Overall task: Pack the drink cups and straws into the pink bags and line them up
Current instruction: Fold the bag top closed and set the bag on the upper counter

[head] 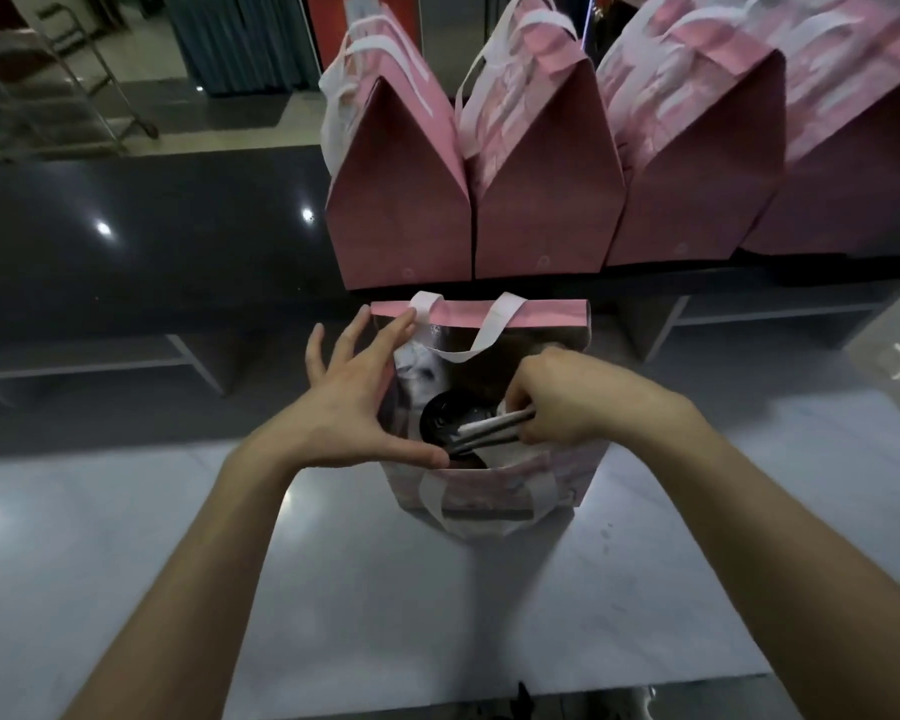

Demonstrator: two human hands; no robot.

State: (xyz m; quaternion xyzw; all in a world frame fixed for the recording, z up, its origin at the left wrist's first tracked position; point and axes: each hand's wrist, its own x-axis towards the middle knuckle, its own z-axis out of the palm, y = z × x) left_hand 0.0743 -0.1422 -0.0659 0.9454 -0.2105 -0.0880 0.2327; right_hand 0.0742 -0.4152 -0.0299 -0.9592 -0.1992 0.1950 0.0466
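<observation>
While left hand [349,407] spreads bag [481,314], right hand [552,402] grips straws [489,431].

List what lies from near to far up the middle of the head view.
White worktop → open pink bag with the straws held over it → row of packed pink bags on the dark counter.

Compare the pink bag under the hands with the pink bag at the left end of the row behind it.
The near bag is open, a dark cup lid showing inside; the row's left bag is pinched shut at the top. The near bag stands on the pale table; the row bag on the dark counter. Only the near one is handled: left hand spreading its mouth, right hand pushing straws in. Both are pink, with white handles.
</observation>
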